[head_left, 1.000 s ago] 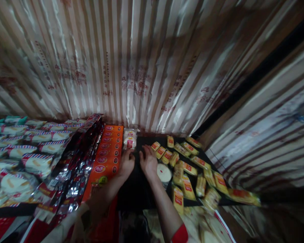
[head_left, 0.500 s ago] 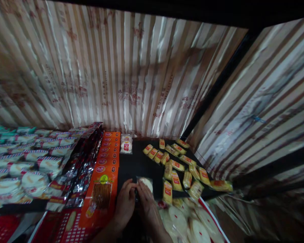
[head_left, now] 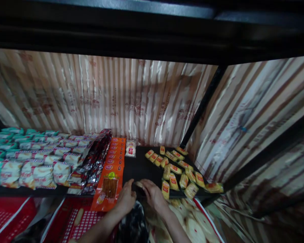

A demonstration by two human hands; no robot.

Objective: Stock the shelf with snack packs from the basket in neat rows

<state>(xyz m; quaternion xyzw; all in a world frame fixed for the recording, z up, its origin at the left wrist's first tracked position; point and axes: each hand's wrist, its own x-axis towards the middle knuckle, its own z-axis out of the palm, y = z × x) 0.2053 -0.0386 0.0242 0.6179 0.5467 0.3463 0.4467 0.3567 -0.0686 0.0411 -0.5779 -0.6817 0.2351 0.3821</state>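
My right hand (head_left: 153, 194) is closed at the front of the black shelf (head_left: 135, 168). Between its fingers a thin pale edge shows of a clear-wrapped round white cake (head_left: 139, 184), tilted and mostly covered. Just left of it, my left hand (head_left: 127, 196) has its fingers curled inward; what they hold, if anything, is hidden. A row of overlapping orange snack packets (head_left: 114, 182) lies beside my left hand. To the right of my right hand are several small yellow-wrapped snacks (head_left: 173, 181). One small white packet (head_left: 130, 149) stands at the back.
Rows of white snack bags (head_left: 43, 175) and dark shiny packets (head_left: 93, 168) fill the shelf's left. Below are red baskets (head_left: 84, 222), one at right holding wrapped round flat cakes (head_left: 196, 229). A black beam (head_left: 142, 37) crosses overhead; a dark post (head_left: 202, 108) stands at right.
The view has shifted, bringing the overhead beam lower into sight. The white cake lay flat beneath my right hand; now it is tilted and gripped there. My hands have moved slightly apart.
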